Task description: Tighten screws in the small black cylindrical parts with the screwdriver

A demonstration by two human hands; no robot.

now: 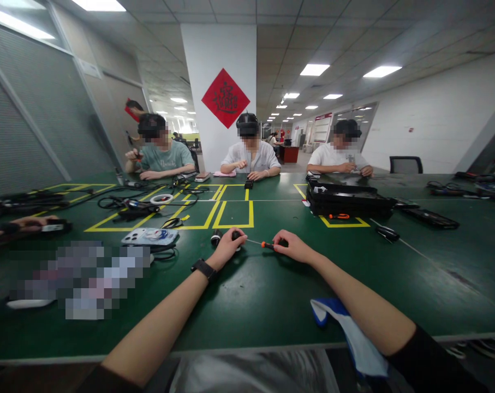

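My right hand [295, 246] is closed around the handle of a screwdriver [267, 245], orange and black. Its thin metal shaft points left and reaches my left hand [227, 245]. The fingers of that hand are closed on a small dark part, mostly covered by them; its kind cannot be made out. Just left of these fingers, a black cylindrical piece with a pale ring [215, 238] rests on the green table [247, 295]. Both hands are low over the tabletop, a short gap apart. A dark watch band [204, 269] circles my left wrist.
Left lie a phone in a patterned case [149, 236] and several black cables [120, 204]. Black trays [349, 199], an orange screwdriver [338, 216] and a dark tool [386, 232] are at right. A blue-white cloth [345, 322] hangs over the near edge. Several people sit around.
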